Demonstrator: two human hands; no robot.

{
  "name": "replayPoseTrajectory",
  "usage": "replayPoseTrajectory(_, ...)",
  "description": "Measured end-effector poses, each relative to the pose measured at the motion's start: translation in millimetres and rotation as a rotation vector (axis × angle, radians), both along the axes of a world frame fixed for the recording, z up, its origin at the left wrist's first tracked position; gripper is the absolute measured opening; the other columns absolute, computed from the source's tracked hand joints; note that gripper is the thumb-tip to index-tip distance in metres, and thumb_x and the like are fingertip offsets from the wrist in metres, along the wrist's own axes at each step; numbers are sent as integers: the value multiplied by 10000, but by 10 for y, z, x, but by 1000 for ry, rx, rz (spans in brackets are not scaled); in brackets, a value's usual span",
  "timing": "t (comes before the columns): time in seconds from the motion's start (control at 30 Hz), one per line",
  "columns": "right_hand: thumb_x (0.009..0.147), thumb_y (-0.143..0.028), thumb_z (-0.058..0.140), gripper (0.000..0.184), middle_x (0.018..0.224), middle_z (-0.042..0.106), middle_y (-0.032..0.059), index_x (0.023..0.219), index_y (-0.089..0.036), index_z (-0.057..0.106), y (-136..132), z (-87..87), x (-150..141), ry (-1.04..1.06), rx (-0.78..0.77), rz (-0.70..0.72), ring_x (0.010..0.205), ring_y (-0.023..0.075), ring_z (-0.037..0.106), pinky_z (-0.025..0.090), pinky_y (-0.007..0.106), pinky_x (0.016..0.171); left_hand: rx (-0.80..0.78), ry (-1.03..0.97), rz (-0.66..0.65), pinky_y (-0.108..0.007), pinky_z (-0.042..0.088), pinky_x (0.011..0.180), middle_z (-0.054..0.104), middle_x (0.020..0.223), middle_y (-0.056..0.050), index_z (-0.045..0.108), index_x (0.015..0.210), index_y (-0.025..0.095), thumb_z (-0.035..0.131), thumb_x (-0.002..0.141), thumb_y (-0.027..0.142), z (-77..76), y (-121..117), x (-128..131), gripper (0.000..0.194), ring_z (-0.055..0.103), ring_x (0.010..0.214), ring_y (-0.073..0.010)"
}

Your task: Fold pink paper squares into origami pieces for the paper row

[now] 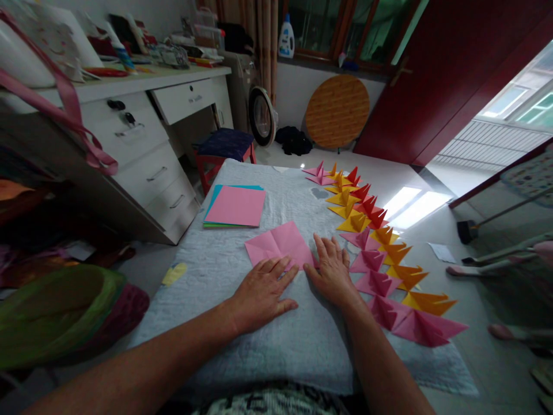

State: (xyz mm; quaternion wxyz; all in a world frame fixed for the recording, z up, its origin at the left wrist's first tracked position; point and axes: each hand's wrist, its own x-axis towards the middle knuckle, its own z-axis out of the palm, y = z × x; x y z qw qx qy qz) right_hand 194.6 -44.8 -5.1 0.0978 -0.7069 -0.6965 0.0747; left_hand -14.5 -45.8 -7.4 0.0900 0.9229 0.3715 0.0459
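Well out to the left of our hands stood a green bin [60, 314], with the white desk [142, 151] beyond it and a dark-topped stool [227, 143] nearer the cloth [203, 276]. On that cloth, ahead and to the left of our left hand [265, 291], lay a stack of paper [237, 206], pink on top with blue and green edges peeking out.

Our left hand was palm down, its fingers a little spread, their tips on the near edge of the pink sheet [280, 239]. The sheet lay creased and opened out just ahead of our hands, one corner pointing away from us. Our right hand [332, 268] was flat too, fingers slightly apart, its thumb side at the sheet's right corner.

Just right of our right hand ran rows of folded birds [375, 282], pink, yellow, orange and red, stretching away from us.
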Motion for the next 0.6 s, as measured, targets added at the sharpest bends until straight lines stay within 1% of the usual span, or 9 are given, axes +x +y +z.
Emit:
replayPoseTrajectory(0.13,929,-375,514,714,1560,380,163,1575,-207,261,4,19,41,-53,-25,-27,1493,376,209,195,627,1161,8,-7,2,-450,306,1135,419,1563,-107,383,1517,253,516,916,637,3,1,1,725,397,1396,-305)
replayPoseTrajectory(0.27,951,-341,487,652,1546,401,163,1565,-234,296,-3,-27,99,-66,-7,-31,1481,395,241,227,644,1147,17,-15,-3,-451,314,1134,429,1556,-111,399,1509,242,528,914,629,4,-1,-1,721,405,1391,-307)
replayPoseTrajectory(0.4,949,-240,468,611,1522,431,151,1546,-262,340,-7,-135,160,-50,69,-1,1469,382,275,276,635,1134,22,-20,-1,-453,311,1139,435,1550,-115,404,1507,242,524,917,629,-3,-4,-7,716,403,1393,-307)
replayPoseTrajectory(0.5,922,-155,445,600,1473,483,128,1507,-286,410,26,-227,221,18,141,13,1446,364,320,320,619,1121,17,-23,0,-449,308,1143,426,1557,-110,396,1510,251,520,916,635,-7,-4,-9,719,397,1400,-302)
replayPoseTrajectory(0.6,890,-80,377,578,1374,557,160,1440,-211,502,87,-244,280,169,255,-5,1375,327,424,372,575,1106,10,-20,1,-452,305,1147,417,1564,-110,390,1511,250,515,917,637,-10,-5,-7,721,395,1405,-304)
